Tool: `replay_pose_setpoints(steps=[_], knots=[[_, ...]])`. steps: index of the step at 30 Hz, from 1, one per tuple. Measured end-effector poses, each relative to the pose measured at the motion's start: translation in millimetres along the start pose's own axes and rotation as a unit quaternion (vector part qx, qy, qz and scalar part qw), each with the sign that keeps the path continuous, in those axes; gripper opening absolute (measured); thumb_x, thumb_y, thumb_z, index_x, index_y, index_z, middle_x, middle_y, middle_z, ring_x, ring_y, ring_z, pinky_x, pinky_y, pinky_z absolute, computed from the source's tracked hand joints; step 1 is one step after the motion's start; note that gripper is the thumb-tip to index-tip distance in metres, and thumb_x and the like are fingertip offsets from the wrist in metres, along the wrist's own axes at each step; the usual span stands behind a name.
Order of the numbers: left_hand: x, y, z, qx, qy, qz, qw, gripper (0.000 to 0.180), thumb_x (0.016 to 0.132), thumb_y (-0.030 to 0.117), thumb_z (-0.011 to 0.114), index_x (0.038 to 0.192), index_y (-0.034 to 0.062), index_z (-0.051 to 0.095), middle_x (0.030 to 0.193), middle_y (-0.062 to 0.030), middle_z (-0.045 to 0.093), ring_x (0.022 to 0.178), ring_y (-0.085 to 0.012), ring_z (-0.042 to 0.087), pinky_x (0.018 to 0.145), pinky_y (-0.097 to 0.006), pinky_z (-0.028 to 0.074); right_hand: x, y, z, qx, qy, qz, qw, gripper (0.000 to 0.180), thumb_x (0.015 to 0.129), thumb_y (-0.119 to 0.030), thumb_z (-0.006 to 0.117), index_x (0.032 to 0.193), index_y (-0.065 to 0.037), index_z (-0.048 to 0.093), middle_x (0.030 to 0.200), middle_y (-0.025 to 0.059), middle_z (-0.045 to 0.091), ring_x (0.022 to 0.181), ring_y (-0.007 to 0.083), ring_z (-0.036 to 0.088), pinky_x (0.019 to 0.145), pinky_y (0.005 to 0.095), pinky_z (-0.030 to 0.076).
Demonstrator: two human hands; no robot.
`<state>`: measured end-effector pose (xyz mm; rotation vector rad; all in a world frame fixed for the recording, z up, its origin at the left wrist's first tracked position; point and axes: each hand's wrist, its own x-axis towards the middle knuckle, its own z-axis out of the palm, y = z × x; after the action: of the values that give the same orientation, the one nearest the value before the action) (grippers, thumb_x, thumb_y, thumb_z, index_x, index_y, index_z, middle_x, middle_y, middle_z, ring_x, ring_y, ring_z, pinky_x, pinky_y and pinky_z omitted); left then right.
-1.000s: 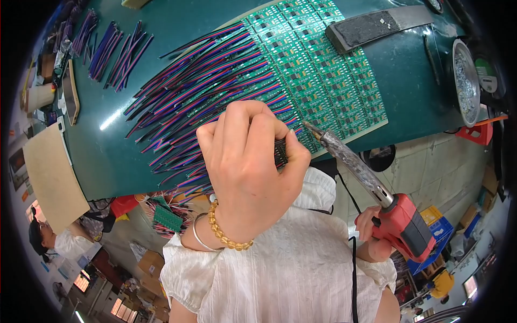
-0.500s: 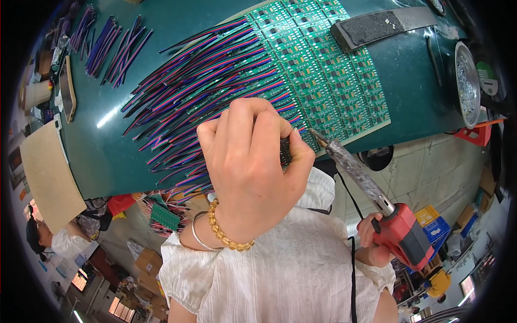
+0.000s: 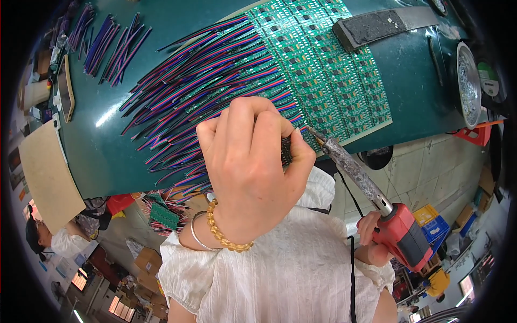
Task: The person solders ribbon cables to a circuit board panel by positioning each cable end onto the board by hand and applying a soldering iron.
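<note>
My left hand [image 3: 250, 161] is closed in a pinch over the near edge of a green circuit board panel [image 3: 328, 81]. A thin coloured wire [image 3: 302, 128] shows at its thumb and fingertip. In my right hand [image 3: 372, 239] is a soldering iron [image 3: 358, 175] with a red and black grip and a dirty grey barrel. Its tip meets the board or sits just above it, beside my left thumb; I cannot tell which. Rows of black, red and blue wires [image 3: 204, 81] fan leftward from the panel. Part of the panel is hidden under my left hand.
A dark block [image 3: 371, 29] lies across the panel's far right corner. Right of it stand a thin dark tool [image 3: 434, 60] and a round metal dish [image 3: 467, 85]. Loose wire bundles [image 3: 102, 46] and a phone [image 3: 67, 89] lie left. Wired boards [image 3: 163, 215] sit below the table edge.
The iron's tip has shifted very slightly left, toward my left fingertips. My left hand has hardly moved.
</note>
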<state>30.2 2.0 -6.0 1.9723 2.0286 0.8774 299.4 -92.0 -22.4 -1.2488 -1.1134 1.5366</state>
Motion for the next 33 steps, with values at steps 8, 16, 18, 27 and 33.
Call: replay_pose_setpoints(steps=[8,16,18,27,33], knots=[[0,1,-1,0.002,-0.006,-0.005,1.0,0.018,0.067,0.0,0.07,0.079,0.0081,0.058,0.087,-0.0058,0.059,0.08,-0.0215,0.056,0.073,-0.035,0.034,-11,8,-26,0.026,-0.053,0.043,0.997,0.066,0.063,-0.056,0.086,0.085,0.002,0.065,0.074,0.0055,0.067,0.064,0.0124,0.064,0.058,0.0254,0.051],[1,2,0,0.003,-0.011,-0.001,1.0,0.018,0.067,0.0,0.07,0.078,0.0083,0.059,0.087,-0.0059,0.059,0.079,-0.0218,0.055,0.072,-0.035,0.034,-10,13,-25,-0.035,-0.081,-0.052,0.995,0.062,0.077,-0.059,0.075,0.084,0.002,0.065,0.077,0.0107,0.068,0.064,0.0173,0.064,0.059,0.03,0.052],[1,0,-2,0.004,-0.009,-0.006,1.0,0.018,0.067,0.0,0.07,0.078,0.0083,0.059,0.087,-0.0058,0.059,0.079,-0.0217,0.055,0.072,-0.035,0.034,-15,4,-35,0.043,-0.067,0.038,0.996,0.06,0.074,-0.054,0.08,0.087,0.002,0.063,0.078,0.014,0.067,0.065,0.0192,0.065,0.059,0.0316,0.052],[1,-1,-1,0.003,-0.009,-0.004,1.0,0.02,0.065,-0.001,0.07,0.078,0.0086,0.058,0.087,-0.0058,0.059,0.078,-0.0214,0.055,0.072,-0.034,0.034,-6,19,-25,0.232,-0.052,0.009,0.971,0.068,0.055,-0.03,0.097,0.096,0.003,0.055,0.081,0.0214,0.067,0.072,0.0254,0.067,0.063,0.0361,0.053],[0,-2,0,0.001,0.001,0.002,1.0,0.022,0.064,-0.001,0.07,0.079,0.0083,0.057,0.087,-0.0068,0.058,0.079,-0.022,0.055,0.072,-0.034,0.035,3,4,-25,0.143,-0.075,0.068,0.985,0.065,0.056,-0.04,0.095,0.089,0.003,0.059,0.08,0.0146,0.068,0.068,0.0155,0.066,0.06,0.0274,0.051]])
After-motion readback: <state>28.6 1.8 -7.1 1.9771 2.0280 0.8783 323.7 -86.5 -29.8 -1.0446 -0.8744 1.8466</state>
